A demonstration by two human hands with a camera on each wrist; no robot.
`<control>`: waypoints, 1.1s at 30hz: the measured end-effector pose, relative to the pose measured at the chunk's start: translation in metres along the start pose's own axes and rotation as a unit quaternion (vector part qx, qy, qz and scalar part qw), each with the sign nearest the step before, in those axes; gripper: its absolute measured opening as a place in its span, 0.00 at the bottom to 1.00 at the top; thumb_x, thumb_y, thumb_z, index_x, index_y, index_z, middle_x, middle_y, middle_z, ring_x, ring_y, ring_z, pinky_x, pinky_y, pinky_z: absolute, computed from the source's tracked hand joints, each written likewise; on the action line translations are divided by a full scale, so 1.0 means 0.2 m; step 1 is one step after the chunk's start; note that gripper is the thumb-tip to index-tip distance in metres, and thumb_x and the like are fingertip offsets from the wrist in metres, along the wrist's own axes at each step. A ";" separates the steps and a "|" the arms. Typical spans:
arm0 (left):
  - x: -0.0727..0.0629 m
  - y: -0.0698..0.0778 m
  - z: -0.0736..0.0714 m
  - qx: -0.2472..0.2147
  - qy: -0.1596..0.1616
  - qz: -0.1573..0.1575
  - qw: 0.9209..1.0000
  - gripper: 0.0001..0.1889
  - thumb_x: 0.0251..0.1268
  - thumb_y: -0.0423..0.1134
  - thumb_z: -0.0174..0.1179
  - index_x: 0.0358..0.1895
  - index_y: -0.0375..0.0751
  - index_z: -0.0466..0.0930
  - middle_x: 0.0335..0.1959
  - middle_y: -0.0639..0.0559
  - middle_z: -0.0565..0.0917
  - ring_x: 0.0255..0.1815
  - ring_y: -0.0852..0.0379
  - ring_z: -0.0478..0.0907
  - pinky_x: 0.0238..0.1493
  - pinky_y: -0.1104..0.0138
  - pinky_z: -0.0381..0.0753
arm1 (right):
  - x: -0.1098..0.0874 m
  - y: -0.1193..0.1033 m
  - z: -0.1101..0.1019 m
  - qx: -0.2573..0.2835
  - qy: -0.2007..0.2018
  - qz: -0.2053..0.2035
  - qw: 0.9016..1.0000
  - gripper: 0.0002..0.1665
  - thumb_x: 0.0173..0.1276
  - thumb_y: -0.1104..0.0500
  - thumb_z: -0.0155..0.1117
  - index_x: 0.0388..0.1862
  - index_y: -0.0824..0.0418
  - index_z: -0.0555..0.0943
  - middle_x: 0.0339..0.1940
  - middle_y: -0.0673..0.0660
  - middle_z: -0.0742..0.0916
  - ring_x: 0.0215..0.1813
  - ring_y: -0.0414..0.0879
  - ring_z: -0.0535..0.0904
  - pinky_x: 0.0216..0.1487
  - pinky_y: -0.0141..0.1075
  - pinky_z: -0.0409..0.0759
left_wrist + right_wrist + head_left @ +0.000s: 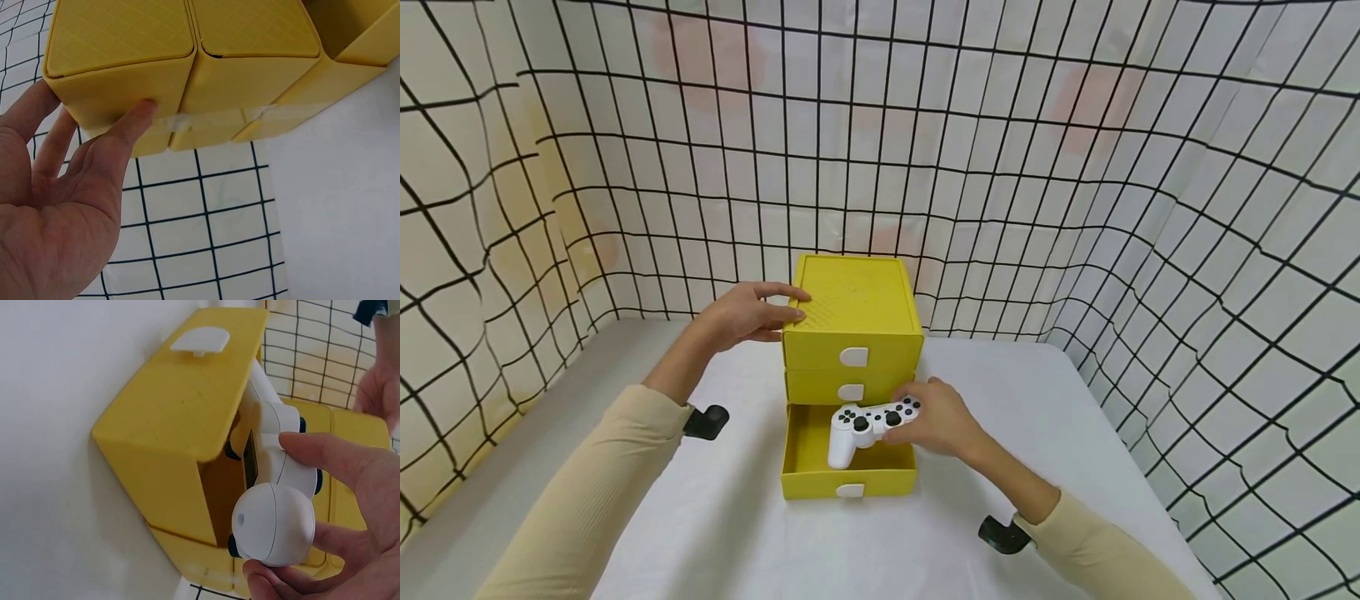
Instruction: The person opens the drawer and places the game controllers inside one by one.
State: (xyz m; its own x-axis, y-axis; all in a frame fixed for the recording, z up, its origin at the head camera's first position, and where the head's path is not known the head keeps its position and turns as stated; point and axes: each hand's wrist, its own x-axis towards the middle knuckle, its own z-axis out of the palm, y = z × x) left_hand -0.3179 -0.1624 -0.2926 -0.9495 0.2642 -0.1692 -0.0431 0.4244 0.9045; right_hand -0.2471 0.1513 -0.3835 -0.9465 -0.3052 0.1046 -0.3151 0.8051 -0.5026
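A yellow drawer cabinet (853, 293) with three stacked drawers stands on the white table. Its bottom drawer (880, 484) is pulled out, while the upper two are closed. Over that drawer a white game controller (865, 421) is tilted, its left handle lowest. My right hand (942, 419) grips the controller by its right end; the right wrist view shows the controller (275, 519) between thumb and fingers at the drawer's opening. My left hand (747, 315) rests on the cabinet's upper left side, fingertips on the top edge and thumb (140, 115) against the side wall.
White tabs (853, 357) serve as pulls on the drawer fronts. Black wire grid (865, 150) backed by white cloth surrounds the table (1000, 392) at the back and both sides. Clear tape (212, 115) runs along the cabinet's side.
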 end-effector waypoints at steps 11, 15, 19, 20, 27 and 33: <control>0.00 0.00 0.00 -0.008 0.002 -0.004 1.000 0.25 0.71 0.43 0.65 0.70 0.49 0.75 0.62 0.41 0.81 0.48 0.54 0.84 0.58 0.60 0.85 | 0.02 -0.06 0.10 0.010 0.017 -0.043 0.999 0.27 0.43 0.48 0.86 0.42 0.56 0.87 0.36 0.51 0.86 0.40 0.44 0.75 0.35 0.34 0.75; 0.00 0.00 0.00 -0.010 0.003 -0.003 1.000 0.26 0.71 0.43 0.65 0.70 0.49 0.75 0.61 0.41 0.82 0.48 0.54 0.84 0.58 0.60 0.85 | 0.03 -0.06 0.14 0.011 0.022 -0.056 0.998 0.27 0.43 0.49 0.86 0.41 0.57 0.87 0.36 0.52 0.86 0.40 0.45 0.76 0.35 0.33 0.76; 0.00 0.00 0.00 -0.009 0.004 -0.001 1.000 0.25 0.71 0.43 0.65 0.70 0.50 0.75 0.61 0.42 0.82 0.47 0.54 0.84 0.57 0.61 0.86 | 0.03 -0.06 0.17 0.008 0.019 -0.050 0.999 0.28 0.43 0.48 0.86 0.42 0.57 0.87 0.36 0.52 0.86 0.41 0.45 0.75 0.36 0.33 0.75; 0.00 0.00 0.00 -0.009 0.003 0.000 1.000 0.25 0.71 0.43 0.65 0.70 0.50 0.75 0.60 0.42 0.82 0.47 0.55 0.83 0.57 0.62 0.86 | 0.03 -0.06 0.17 0.006 0.018 -0.048 0.999 0.28 0.43 0.48 0.86 0.42 0.57 0.87 0.36 0.52 0.86 0.41 0.45 0.75 0.36 0.33 0.75; 0.00 0.00 0.00 -0.006 0.003 0.006 1.000 0.25 0.71 0.43 0.65 0.70 0.49 0.75 0.58 0.43 0.82 0.45 0.57 0.83 0.54 0.64 0.87 | 0.02 -0.05 0.21 0.004 0.015 -0.045 0.999 0.26 0.44 0.48 0.85 0.41 0.56 0.86 0.33 0.50 0.86 0.41 0.44 0.73 0.35 0.33 0.73; 0.00 -0.01 0.00 -0.007 0.004 0.005 1.000 0.25 0.71 0.43 0.65 0.69 0.49 0.76 0.57 0.44 0.82 0.44 0.56 0.81 0.54 0.64 0.87 | 0.01 -0.05 0.24 -0.002 0.024 -0.050 0.998 0.26 0.44 0.49 0.85 0.42 0.58 0.87 0.34 0.52 0.85 0.40 0.44 0.73 0.33 0.31 0.72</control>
State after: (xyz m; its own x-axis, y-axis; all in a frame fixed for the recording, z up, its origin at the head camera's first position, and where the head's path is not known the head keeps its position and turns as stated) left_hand -0.3168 -0.1627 -0.2939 -0.9522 0.2616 -0.1580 -0.0388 0.4093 0.9116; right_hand -0.2431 0.1177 -0.4193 -0.9121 -0.3603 0.1954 -0.4093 0.7740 -0.4831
